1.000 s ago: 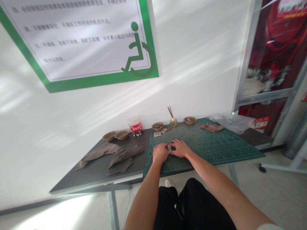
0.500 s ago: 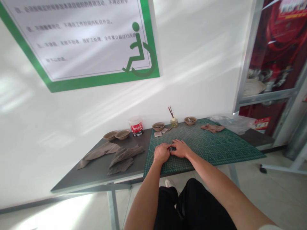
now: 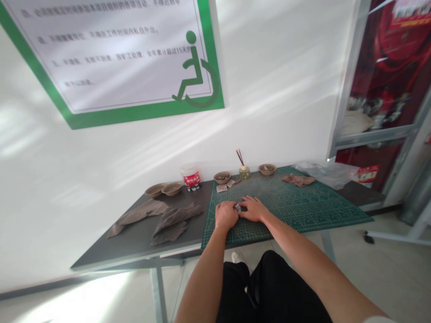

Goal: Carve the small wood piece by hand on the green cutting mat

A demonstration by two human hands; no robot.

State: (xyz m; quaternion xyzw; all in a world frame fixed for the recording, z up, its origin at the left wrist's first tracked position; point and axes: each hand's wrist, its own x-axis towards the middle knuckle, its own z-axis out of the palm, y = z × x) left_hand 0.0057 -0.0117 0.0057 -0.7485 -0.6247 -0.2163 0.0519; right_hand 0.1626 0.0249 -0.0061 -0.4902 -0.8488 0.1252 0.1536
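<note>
Both my hands work close together at the near part of the green cutting mat [image 3: 289, 202]. Between them is a small grey-white piece [image 3: 238, 208], too small and too covered to tell its kind. My left hand [image 3: 226, 215] has its fingers curled and closed against the left side of this piece. From the right, my right hand [image 3: 253, 209] pinches at it with thumb and forefinger, palm down over the mat. A small dark patch [image 3: 244, 208] shows between those fingers; whether it is a thing or shadow I cannot tell.
Grey-brown cloths [image 3: 175, 222] lie left of the mat. Behind stand two bowls [image 3: 172, 189], a red-labelled tub [image 3: 191, 178], a bowl of small pieces [image 3: 222, 178], a reed diffuser [image 3: 244, 172] and another bowl [image 3: 267, 169]. A pinkish cloth [image 3: 299, 180] and clear plastic [image 3: 332, 172] are at right.
The fingers of my left hand have drawn back slightly to the left, and more of the grey-white piece shows. My right hand stays nearly in place.
</note>
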